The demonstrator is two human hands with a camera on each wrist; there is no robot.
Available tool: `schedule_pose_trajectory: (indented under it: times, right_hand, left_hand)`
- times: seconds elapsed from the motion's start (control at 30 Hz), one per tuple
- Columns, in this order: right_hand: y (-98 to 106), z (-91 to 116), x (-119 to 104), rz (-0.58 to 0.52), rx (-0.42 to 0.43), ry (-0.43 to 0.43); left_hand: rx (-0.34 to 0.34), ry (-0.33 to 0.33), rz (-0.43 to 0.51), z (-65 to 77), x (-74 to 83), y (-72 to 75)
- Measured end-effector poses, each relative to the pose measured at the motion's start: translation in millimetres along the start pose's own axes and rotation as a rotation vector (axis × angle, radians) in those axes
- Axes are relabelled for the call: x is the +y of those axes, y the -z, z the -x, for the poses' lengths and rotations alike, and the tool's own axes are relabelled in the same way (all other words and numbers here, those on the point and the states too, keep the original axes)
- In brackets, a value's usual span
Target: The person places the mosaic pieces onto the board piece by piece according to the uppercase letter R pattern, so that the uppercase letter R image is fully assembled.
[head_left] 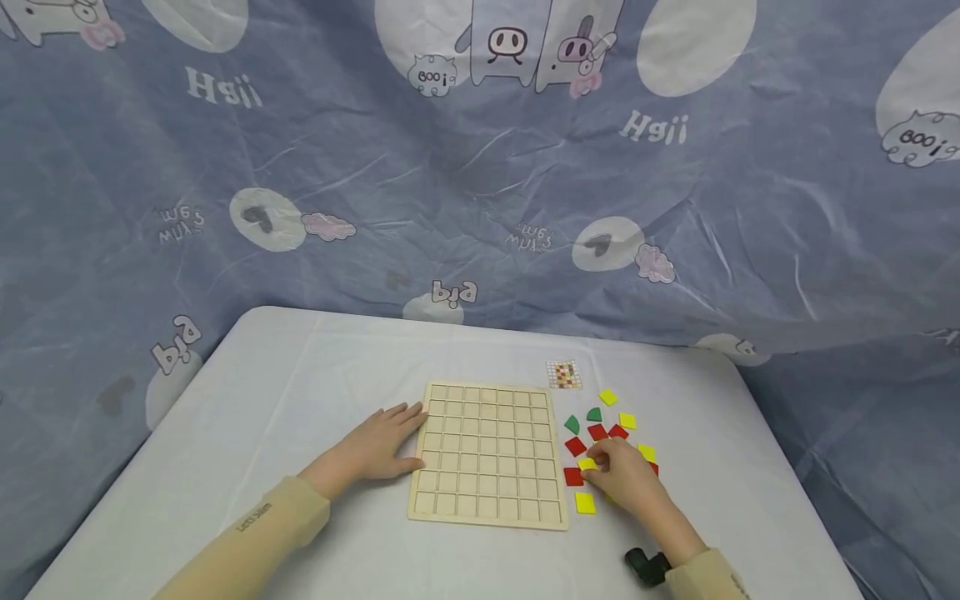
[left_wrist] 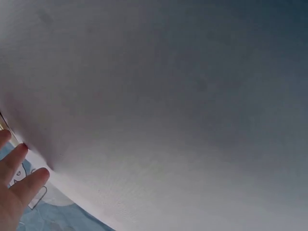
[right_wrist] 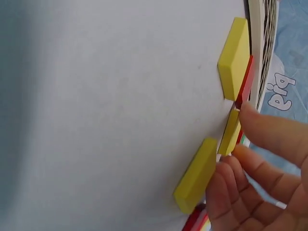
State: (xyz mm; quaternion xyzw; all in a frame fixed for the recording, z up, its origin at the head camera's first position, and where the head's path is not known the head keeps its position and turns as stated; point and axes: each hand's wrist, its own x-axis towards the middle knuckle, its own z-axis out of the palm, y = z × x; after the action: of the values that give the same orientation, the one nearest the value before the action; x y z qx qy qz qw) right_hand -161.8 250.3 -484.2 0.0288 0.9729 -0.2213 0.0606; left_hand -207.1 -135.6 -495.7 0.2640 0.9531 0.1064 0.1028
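A pale wooden grid board (head_left: pixel 487 454) lies on the white table, its square cells bare. My left hand (head_left: pixel 384 443) rests at the board's left edge, fingers spread and straight; in the left wrist view only some fingers (left_wrist: pixel 29 185) show. Right of the board, my right hand (head_left: pixel 628 477) pinches a yellow square tile (head_left: pixel 587 464) between thumb and forefinger. The right wrist view shows this yellow tile (right_wrist: pixel 230 132) at the fingertips, with other yellow tiles (right_wrist: pixel 196 175) close by. Red tiles (head_left: pixel 574 447) lie around the hand, some partly hidden under it.
Green quarter-round tiles (head_left: pixel 572 424) and more yellow tiles (head_left: pixel 608 397) lie farther back on the right. A small printed grid card (head_left: pixel 564 375) sits behind them. Near my right wrist is a dark object (head_left: pixel 647 567). A patterned blue cloth (head_left: pixel 450 167) hangs behind the table.
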Motion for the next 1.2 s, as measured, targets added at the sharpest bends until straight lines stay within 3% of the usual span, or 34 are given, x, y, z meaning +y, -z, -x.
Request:
schedule_pose_trajectory:
  times: [0.3, 0.67, 0.77, 0.9, 1.07, 1.2]
  right_hand:
    - [-2.7, -1.5, 2.2, -0.206, -0.015, -0.192]
    - [5.2, -3.9, 4.7, -0.333, -0.054, -0.247]
    - [7.8, -10.9, -3.9, -0.394, -0.038, -0.237]
    - [5.2, -26.8, -32.8, -0.505, -0.025, -0.18]
    - [-10.5, -51.5, -76.3, -0.62, -0.034, -0.021]
    - [-23.8, -66.1, -102.1, -0.6, -0.052, 0.105]
  left_hand:
    - [-0.002, 0.0, 0.058, -0.9, -4.7, 0.0]
    - [0.005, -0.025, 0.099, -0.9, -4.1, 2.8]
    - [-0.003, -0.01, 0.109, 0.0, -3.2, 3.1]
    - [-0.016, 0.009, 0.127, 1.1, -3.0, 1.6]
    - [-0.02, 0.01, 0.143, 1.4, -2.4, -2.0]
    - [-0.02, 0.005, 0.147, 2.1, -0.6, -6.0]
